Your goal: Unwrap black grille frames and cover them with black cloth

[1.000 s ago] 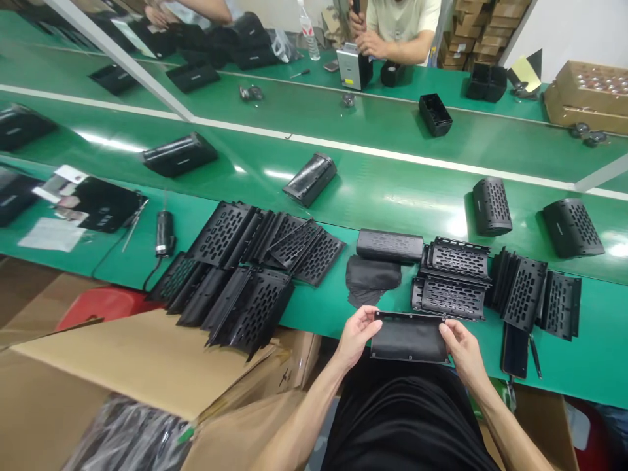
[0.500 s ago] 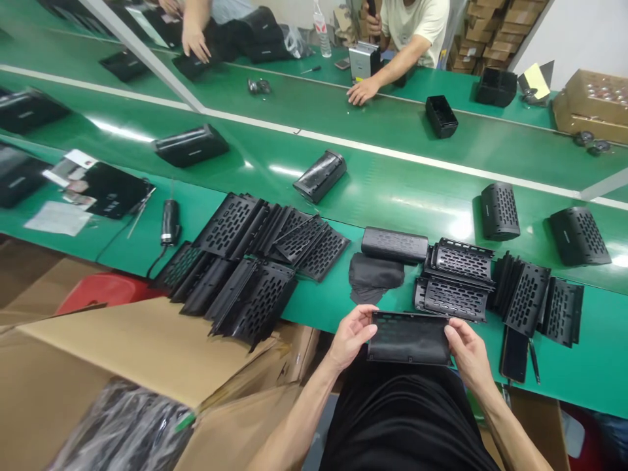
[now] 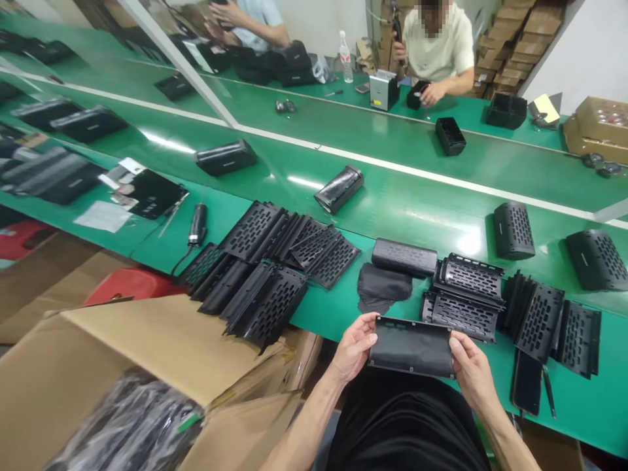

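Observation:
Between my two hands I hold a curved black plastic grille panel [image 3: 412,348] above my lap, its inner side toward me and lined with dark mesh cloth. My left hand [image 3: 357,347] pinches its left end; my right hand [image 3: 468,363] grips the right end. Just beyond it lies a pile of black cloth pieces [image 3: 383,286]. Behind the cloth rests another black panel [image 3: 405,256], outer side up. Slotted grille panels [image 3: 466,314] are stacked to the right of the cloth, with more panels [image 3: 537,317] standing on edge beside them.
Many slotted panels [image 3: 265,301] are heaped at the left bench edge. An electric screwdriver [image 3: 197,226] lies past them. Black housings [image 3: 339,188] sit on the green belt. A phone [image 3: 526,386] is at right, an open carton [image 3: 142,340] at lower left. A co-worker [image 3: 441,46] sits across.
My view has shifted left and up a little. The panel stays in both hands, tilted slightly more toward me. The co-worker across now has a hand on a black part.

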Tool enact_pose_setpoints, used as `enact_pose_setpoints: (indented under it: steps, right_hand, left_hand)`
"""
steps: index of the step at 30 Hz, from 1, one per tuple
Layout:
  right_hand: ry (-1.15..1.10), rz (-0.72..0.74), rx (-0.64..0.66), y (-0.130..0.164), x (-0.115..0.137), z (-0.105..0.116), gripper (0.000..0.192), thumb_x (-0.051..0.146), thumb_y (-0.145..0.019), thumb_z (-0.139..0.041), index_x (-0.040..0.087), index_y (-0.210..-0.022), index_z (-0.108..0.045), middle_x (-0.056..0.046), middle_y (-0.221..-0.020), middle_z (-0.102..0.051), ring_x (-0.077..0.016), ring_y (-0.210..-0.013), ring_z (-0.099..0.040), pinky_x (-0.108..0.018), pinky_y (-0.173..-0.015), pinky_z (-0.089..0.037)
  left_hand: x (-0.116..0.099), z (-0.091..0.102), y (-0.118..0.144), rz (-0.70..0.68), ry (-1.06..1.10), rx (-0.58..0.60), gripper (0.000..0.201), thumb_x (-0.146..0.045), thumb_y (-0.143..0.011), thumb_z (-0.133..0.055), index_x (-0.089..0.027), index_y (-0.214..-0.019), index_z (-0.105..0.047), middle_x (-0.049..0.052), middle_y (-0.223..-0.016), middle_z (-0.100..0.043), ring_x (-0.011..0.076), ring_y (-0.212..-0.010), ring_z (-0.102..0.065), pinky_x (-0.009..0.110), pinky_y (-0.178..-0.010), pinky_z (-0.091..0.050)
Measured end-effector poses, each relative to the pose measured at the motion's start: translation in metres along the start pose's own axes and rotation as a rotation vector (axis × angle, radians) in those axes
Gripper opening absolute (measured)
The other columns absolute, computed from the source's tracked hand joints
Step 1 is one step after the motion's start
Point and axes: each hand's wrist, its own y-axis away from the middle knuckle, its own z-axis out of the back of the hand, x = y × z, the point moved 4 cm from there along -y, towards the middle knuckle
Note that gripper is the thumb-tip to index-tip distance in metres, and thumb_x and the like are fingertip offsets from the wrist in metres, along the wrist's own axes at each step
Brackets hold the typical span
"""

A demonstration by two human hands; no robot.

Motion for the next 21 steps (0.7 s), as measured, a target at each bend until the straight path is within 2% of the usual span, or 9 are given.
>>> enact_pose_setpoints:
  steps: [4, 6, 8, 10, 13, 16, 18, 21]
  right_hand:
    - [-0.065, -0.006, 0.042, -0.002, 0.002, -0.019, 0.05, 0.061, -0.069, -0.086, 0.021, -0.096, -0.073, -0.006, -0.081, -0.07, -0.0195, -0.066, -0.064, -0.029, -0.057, -0.05]
    - [-0.116, -0.007, 0.044, -0.006, 0.005, -0.028, 0.051, 0.059, -0.064, -0.089, 0.022, -0.095, -0.073, -0.008, -0.088, -0.073, -0.0227, -0.072, -0.067, -0.032, -0.061, -0.055]
    - [-0.171, -0.021, 0.04, -0.012, 0.007, -0.036, 0.053, 0.056, -0.06, -0.092, 0.023, -0.098, -0.074, -0.009, -0.096, -0.074, -0.0257, -0.078, -0.07, -0.036, -0.065, -0.058]
    - [-0.202, -0.05, 0.058, -0.017, 0.01, -0.047, 0.051, 0.054, -0.061, -0.093, 0.023, -0.097, -0.074, -0.009, -0.103, -0.074, -0.0274, -0.084, -0.071, -0.037, -0.069, -0.059]
    - [-0.208, -0.044, 0.132, -0.021, 0.016, -0.066, 0.043, 0.051, -0.066, -0.091, 0.023, -0.093, -0.073, -0.008, -0.101, -0.074, -0.0265, -0.085, -0.07, -0.037, -0.072, -0.06]
    - [-0.21, -0.019, 0.199, -0.022, 0.022, -0.081, 0.038, 0.05, -0.07, -0.089, 0.024, -0.092, -0.073, -0.005, -0.089, -0.071, -0.0213, -0.075, -0.065, -0.034, -0.068, -0.059]
    - [-0.202, -0.036, 0.236, -0.024, 0.03, -0.086, 0.038, 0.051, -0.073, -0.088, 0.024, -0.095, -0.073, -0.005, -0.088, -0.068, -0.0187, -0.073, -0.062, -0.031, -0.064, -0.057]
    - [-0.161, -0.004, 0.218, -0.039, 0.062, -0.093, 0.047, 0.055, -0.073, -0.088, 0.022, -0.104, -0.073, -0.007, -0.094, -0.068, -0.0193, -0.081, -0.064, -0.03, -0.067, -0.058]
  left_hand:
    - [0.0, 0.008, 0.001, 0.023, 0.101, -0.051, 0.059, -0.037, -0.067, -0.091, -0.017, -0.117, -0.069, 0.012, -0.117, -0.071, 0.0235, -0.105, -0.067, 0.031, -0.088, -0.051]
    - [0.0, 0.01, 0.001, -0.008, 0.196, -0.051, 0.062, -0.048, -0.071, -0.088, -0.02, -0.123, -0.069, 0.012, -0.122, -0.07, 0.0247, -0.108, -0.067, 0.032, -0.088, -0.052]
    - [0.0, 0.006, 0.0, -0.059, 0.313, -0.003, 0.071, -0.067, -0.072, -0.081, -0.025, -0.128, -0.068, 0.01, -0.13, -0.069, 0.0271, -0.114, -0.066, 0.037, -0.093, -0.053]
    - [0.002, -0.004, -0.001, -0.098, 0.387, 0.092, 0.074, -0.075, -0.067, -0.08, -0.031, -0.127, -0.07, 0.006, -0.133, -0.068, 0.0285, -0.12, -0.064, 0.042, -0.1, -0.051]
    - [0.002, -0.024, -0.005, -0.111, 0.356, 0.2, 0.067, -0.056, -0.058, -0.095, -0.034, -0.117, -0.073, 0.002, -0.124, -0.072, 0.0278, -0.122, -0.064, 0.045, -0.108, -0.047]
    - [-0.003, -0.036, -0.009, -0.104, 0.312, 0.204, 0.074, -0.051, -0.055, -0.097, -0.033, -0.122, -0.07, 0.004, -0.115, -0.075, 0.0296, -0.119, -0.066, 0.048, -0.107, -0.048]
    - [-0.011, -0.032, -0.012, -0.124, 0.327, 0.174, 0.079, -0.056, -0.053, -0.096, -0.033, -0.124, -0.069, 0.005, -0.108, -0.076, 0.0316, -0.117, -0.067, 0.049, -0.104, -0.051]
    - [-0.021, -0.009, -0.013, -0.17, 0.363, 0.099, 0.077, -0.058, -0.05, -0.096, -0.031, -0.117, -0.072, 0.005, -0.1, -0.078, 0.0342, -0.114, -0.069, 0.05, -0.101, -0.053]
